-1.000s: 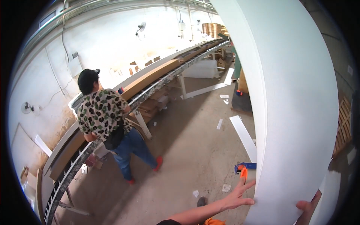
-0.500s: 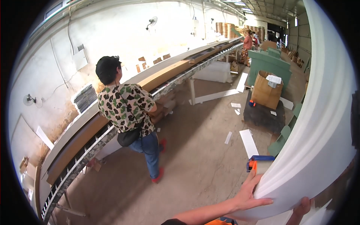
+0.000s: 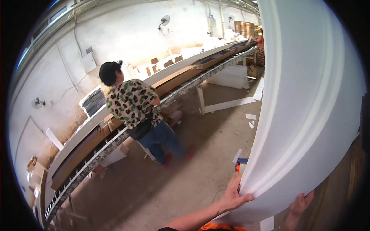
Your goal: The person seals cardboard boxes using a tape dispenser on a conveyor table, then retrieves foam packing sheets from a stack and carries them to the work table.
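We stand on a bare concrete floor, dusty and scattered with small white offcuts, in a long workshop with a pale plastered wall carrying two wall fans and a grey switch box. Along that wall runs a long roller conveyor line, stretching from the lower left to the far right, loaded with long flat brown and white panels. A co-worker in a camouflage-patterned shirt, dark cap and blue trousers stands at the line with their back to us. Beneath the line sit a white block and a cardboard box; we cannot tell what is in it. In the distance, stacked brown material rises near the end of the line. Filling the right side of our view is a large white foam sheet, held upright and bowed, its lower edge close to our body. Our left hand is clamped on the sheet's near edge, thumb wrapped onto its face. Our right hand presses up against the sheet's lower edge, fingers curled onto it. A small blue and orange object lies on the floor just beside the sheet.
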Action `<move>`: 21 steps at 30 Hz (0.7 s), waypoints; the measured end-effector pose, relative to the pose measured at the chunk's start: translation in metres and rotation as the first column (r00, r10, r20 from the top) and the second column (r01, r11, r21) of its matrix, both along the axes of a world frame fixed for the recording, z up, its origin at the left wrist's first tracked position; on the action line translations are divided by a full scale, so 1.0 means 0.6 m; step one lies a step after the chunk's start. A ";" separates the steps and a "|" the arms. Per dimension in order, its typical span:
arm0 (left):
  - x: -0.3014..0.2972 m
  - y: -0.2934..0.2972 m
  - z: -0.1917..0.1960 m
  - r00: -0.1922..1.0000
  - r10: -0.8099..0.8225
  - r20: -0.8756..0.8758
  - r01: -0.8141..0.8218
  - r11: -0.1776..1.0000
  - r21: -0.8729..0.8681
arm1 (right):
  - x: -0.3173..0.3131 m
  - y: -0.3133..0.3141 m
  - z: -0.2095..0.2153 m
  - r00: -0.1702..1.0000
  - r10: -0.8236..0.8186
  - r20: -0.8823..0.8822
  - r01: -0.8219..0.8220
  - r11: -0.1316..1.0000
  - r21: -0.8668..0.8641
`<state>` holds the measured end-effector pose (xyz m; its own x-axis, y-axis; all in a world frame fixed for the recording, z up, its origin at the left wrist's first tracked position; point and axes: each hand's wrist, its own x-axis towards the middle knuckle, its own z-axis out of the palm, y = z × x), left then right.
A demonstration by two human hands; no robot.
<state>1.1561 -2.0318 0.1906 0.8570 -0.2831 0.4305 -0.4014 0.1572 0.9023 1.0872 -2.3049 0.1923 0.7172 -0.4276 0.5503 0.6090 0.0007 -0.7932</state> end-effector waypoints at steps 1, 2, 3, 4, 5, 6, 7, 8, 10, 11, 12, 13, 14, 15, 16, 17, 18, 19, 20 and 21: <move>0.023 -0.005 0.003 1.000 -0.009 -0.015 0.010 1.000 0.019 | 0.032 -0.015 -0.016 0.999 0.005 0.034 -0.006 1.000 0.028; 0.048 -0.008 0.005 0.999 -0.019 -0.030 0.020 0.999 0.037 | 0.061 -0.032 -0.034 0.999 0.023 0.031 -0.024 0.999 0.022; 0.074 -0.007 0.003 0.999 -0.002 -0.035 0.003 0.999 0.036 | 0.087 -0.034 -0.044 0.999 0.047 0.007 -0.047 0.998 0.033; 0.104 -0.008 0.002 0.999 0.027 0.034 -0.028 0.999 0.022 | 0.115 -0.035 -0.053 0.998 0.068 -0.016 -0.067 0.997 0.042; 0.135 -0.010 0.002 0.993 0.054 0.103 -0.055 0.998 0.006 | 0.144 -0.041 -0.058 0.997 0.078 -0.020 -0.077 0.996 0.039; 0.166 -0.009 -0.002 0.995 0.050 0.091 -0.051 0.999 0.008 | 0.166 -0.027 -0.038 0.996 0.060 -0.064 -0.059 0.998 0.004; 0.198 -0.005 -0.004 0.998 0.053 0.041 -0.054 0.999 0.010 | 0.193 -0.015 -0.024 0.993 0.049 -0.105 -0.053 0.998 -0.033; 0.224 0.001 -0.008 0.999 0.053 -0.008 -0.053 0.999 0.010 | 0.220 -0.005 -0.022 0.992 0.051 -0.113 -0.055 0.998 -0.035; 0.284 0.002 -0.007 0.998 0.065 0.005 -0.065 0.997 0.033 | 0.286 0.000 -0.003 0.996 0.088 0.017 -0.087 0.994 -0.063; 0.313 0.002 -0.005 0.997 0.076 0.017 -0.077 0.995 0.064 | 0.312 -0.020 -0.003 0.996 0.090 0.020 -0.088 0.993 -0.074; 0.336 0.007 0.001 0.997 0.079 0.018 -0.080 0.995 0.058 | 0.327 -0.051 -0.009 1.000 0.016 -0.019 -0.020 0.982 -0.188; 0.364 0.012 0.007 0.995 0.095 0.016 -0.096 0.994 0.048 | 0.347 -0.066 -0.020 0.998 -0.055 -0.044 0.039 0.954 -0.297; 0.394 0.013 0.010 0.994 0.113 0.012 -0.113 0.993 0.033 | 0.361 -0.069 -0.016 0.998 -0.042 -0.038 0.028 0.952 -0.304; 0.422 0.015 0.012 0.990 0.140 0.015 -0.140 0.990 0.028 | 0.375 -0.077 -0.006 0.985 -0.136 -0.107 0.086 0.921 -0.379; 0.444 0.018 0.014 0.991 0.136 0.019 -0.136 0.991 0.013 | 0.385 -0.081 0.002 0.956 -0.239 -0.170 0.138 0.878 -0.458; 0.465 0.022 0.016 0.990 0.137 0.022 -0.137 0.991 -0.002 | 0.410 -0.092 0.000 0.962 -0.213 -0.173 0.112 0.880 -0.461; 0.483 0.016 0.022 0.988 0.151 0.025 -0.150 0.988 -0.018 | 0.439 -0.120 -0.003 0.961 -0.277 0.020 0.245 0.814 -0.526; 0.509 0.016 0.028 0.983 0.182 0.031 -0.182 0.983 -0.019 | 0.482 -0.144 -0.011 0.926 -0.308 0.219 0.378 0.745 -0.549; 0.533 0.017 0.032 0.955 0.266 0.129 -0.257 0.963 -0.080 | 0.522 -0.167 -0.019 0.855 -0.318 0.410 0.508 0.675 -0.535; 0.556 0.017 0.029 0.910 0.354 0.216 -0.331 0.933 -0.140 | 0.545 -0.191 -0.012 0.942 -0.292 0.165 0.331 0.886 -0.326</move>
<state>1.4899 -2.0215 0.2078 0.7650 0.0635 0.6409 -0.6439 0.0546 0.7632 1.4142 -2.4196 0.1852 0.5060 -0.3893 0.7697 0.6142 -0.4638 -0.6384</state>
